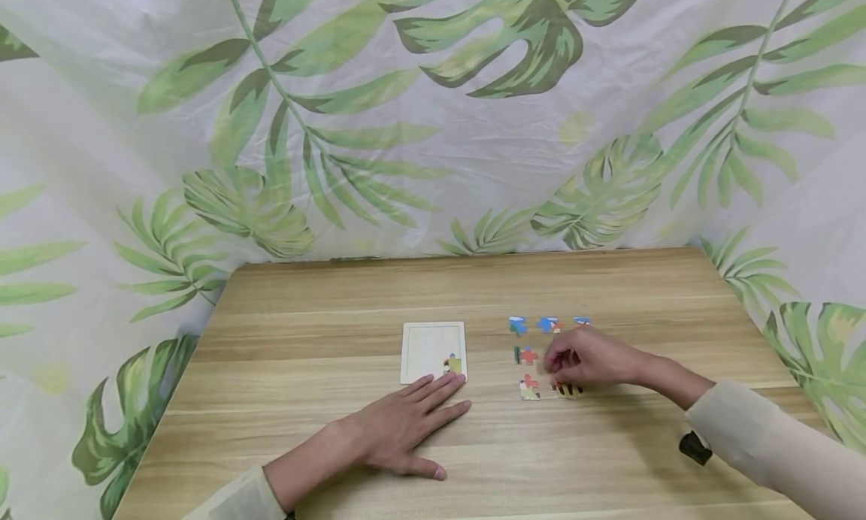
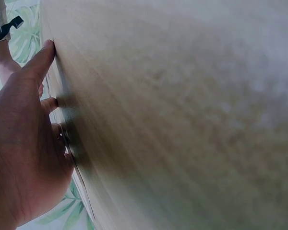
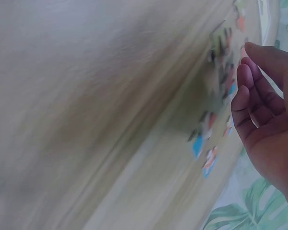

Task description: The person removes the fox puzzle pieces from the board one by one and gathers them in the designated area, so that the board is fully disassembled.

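Observation:
My left hand (image 1: 413, 427) lies flat with straight fingers. Its fingertips rest at the lower edge of a pale square puzzle tray (image 1: 404, 355). One yellow-green puzzle piece (image 1: 455, 365) sits in the tray's lower right corner. Over the loose pieces at the right, my right hand (image 1: 587, 358) hovers with bent fingers, thumb and index tips close together. Whether they pinch a piece is unclear. Beside the fingertips lies an orange-red piece (image 1: 527, 355). A black-striped piece (image 1: 568, 390) shows below the hand, which hides part of the layout.
Blue-topped pieces lie in the back row, one at the left (image 1: 517, 325) and one in the middle (image 1: 548, 325). Another orange piece (image 1: 529, 387) is at the front left of the group. The wooden table (image 1: 304, 317) meets a leaf-patterned cloth (image 1: 379, 189) behind.

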`<state>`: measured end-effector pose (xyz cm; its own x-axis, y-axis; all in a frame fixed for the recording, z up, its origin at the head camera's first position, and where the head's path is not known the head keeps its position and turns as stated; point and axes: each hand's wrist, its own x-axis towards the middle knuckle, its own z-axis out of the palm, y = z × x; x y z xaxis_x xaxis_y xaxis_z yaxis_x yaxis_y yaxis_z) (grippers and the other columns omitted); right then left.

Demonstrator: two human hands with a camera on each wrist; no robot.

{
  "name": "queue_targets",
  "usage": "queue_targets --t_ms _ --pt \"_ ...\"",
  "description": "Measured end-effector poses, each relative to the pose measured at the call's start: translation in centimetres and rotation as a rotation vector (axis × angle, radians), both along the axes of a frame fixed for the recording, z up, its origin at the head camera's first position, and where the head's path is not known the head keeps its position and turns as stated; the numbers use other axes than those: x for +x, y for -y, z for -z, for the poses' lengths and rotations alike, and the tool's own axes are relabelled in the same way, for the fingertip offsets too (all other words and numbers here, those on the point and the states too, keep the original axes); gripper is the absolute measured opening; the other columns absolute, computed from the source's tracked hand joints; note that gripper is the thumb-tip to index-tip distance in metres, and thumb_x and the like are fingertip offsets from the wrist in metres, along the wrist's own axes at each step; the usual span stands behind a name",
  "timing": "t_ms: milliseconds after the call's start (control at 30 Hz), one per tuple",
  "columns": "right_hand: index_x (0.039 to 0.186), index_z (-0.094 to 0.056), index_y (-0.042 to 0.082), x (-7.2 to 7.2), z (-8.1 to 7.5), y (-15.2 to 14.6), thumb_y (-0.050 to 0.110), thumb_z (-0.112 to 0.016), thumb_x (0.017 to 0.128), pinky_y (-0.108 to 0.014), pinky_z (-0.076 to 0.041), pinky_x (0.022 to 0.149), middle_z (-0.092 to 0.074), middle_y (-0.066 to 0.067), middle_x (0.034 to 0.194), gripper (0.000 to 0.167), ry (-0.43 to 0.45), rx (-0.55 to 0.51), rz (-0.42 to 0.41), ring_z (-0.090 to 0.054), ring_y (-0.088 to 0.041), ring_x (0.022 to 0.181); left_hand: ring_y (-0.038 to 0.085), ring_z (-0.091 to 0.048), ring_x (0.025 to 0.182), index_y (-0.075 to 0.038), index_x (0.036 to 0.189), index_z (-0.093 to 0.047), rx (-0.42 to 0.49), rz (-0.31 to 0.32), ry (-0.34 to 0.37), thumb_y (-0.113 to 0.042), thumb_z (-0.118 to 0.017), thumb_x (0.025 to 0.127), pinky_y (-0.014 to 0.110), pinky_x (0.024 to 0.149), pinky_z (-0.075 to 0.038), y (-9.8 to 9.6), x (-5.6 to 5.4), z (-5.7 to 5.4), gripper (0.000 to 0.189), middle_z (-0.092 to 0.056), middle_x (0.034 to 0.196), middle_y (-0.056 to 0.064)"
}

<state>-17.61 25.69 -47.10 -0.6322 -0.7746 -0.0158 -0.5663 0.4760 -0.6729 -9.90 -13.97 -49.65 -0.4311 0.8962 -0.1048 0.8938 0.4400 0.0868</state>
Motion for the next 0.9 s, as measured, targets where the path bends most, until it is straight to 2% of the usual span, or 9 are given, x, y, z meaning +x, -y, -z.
queue_targets --t_ms 200,400,733,900 --pt "0.103 -0.080 0.011 -1.0 -0.5 2.2 0.000 -0.078 0.092 -0.024 -0.056 0.070 -0.073 0.007 0.092 0.016 -0.012 0.020 -0.022 -0.059 -0.004 0.081 0.029 -0.014 0.164 -0.016 0.169 -0.027 0.006 0.001 -0.011 -0.078 -0.044 0.100 0.045 0.131 -0.024 0.1 0.0 -0.1 0.095 -0.013 0.177 0.016" --pt "0.104 -0.080 0.009 -2.0 -0.8 4.7 0.004 -0.079 0.093 -0.024 -0.059 0.074 -0.075 0.001 0.096 0.012 -0.006 0.021 -0.060 -0.064 -0.002 0.084 0.030 -0.015 0.164 -0.016 0.169 -0.028 0.016 0.010 -0.018 -0.078 -0.044 0.099 0.045 0.131 -0.025 0.2 0.0 0.0 0.095 -0.014 0.177 0.017" --pt "0.108 -0.080 0.003 -4.0 -0.6 8.6 0.003 -0.078 0.095 -0.024 -0.059 0.076 -0.075 -0.001 0.097 0.013 0.004 -0.011 -0.095 -0.066 -0.003 0.086 0.028 -0.014 0.164 -0.017 0.170 -0.026 0.003 0.006 -0.017 -0.078 -0.042 0.100 0.044 0.131 -0.024 0.1 0.0 0.0 0.094 -0.012 0.177 0.016" --pt "0.105 -0.079 0.002 -4.6 -0.6 10.4 0.001 -0.078 0.094 -0.025 -0.059 0.076 -0.075 -0.004 0.096 0.011 -0.013 -0.030 -0.127 -0.065 -0.003 0.086 0.028 -0.012 0.164 -0.017 0.170 -0.026 -0.004 0.001 0.002 -0.078 -0.042 0.100 0.044 0.131 -0.023 0.0 -0.1 0.0 0.094 -0.011 0.178 0.015"
